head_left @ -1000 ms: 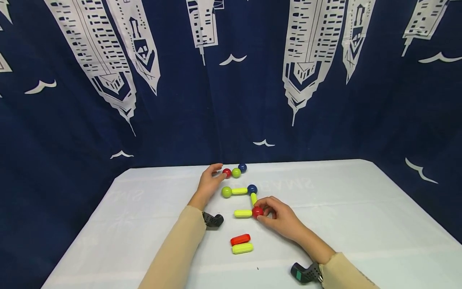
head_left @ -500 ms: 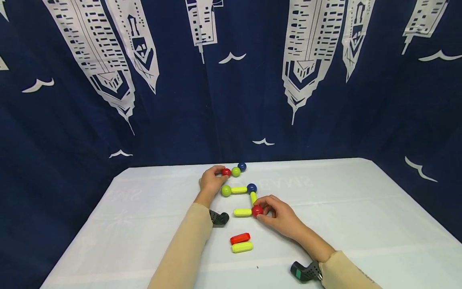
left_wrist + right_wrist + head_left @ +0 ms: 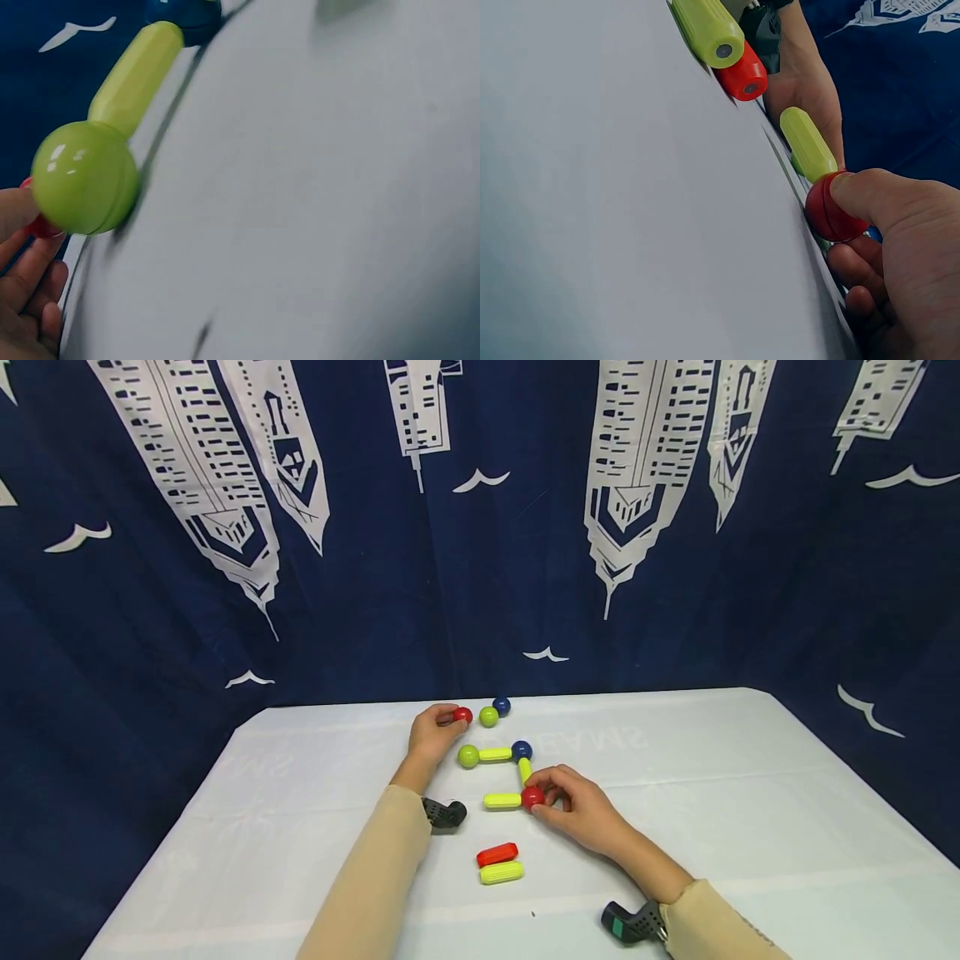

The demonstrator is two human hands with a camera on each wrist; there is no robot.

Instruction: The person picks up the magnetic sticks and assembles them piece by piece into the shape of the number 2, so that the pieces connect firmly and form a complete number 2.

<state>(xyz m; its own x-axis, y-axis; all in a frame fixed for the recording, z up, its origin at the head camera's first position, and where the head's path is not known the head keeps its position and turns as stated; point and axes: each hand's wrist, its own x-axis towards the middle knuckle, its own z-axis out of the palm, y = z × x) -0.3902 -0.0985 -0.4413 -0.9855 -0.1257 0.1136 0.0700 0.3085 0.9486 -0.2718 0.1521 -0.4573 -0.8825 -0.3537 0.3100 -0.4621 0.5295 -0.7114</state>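
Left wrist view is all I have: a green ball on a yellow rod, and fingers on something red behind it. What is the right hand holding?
Observer: The right hand pinches a red ball between thumb and fingers.
Operator: Is anything joined to that ball on its left, as the head view shows it?
Observer: Yes, a yellow rod, with no ball on its other end.
Operator: Any loose rods about?
Observer: Two: a red rod and a loose yellow rod lie side by side, nearer the person.
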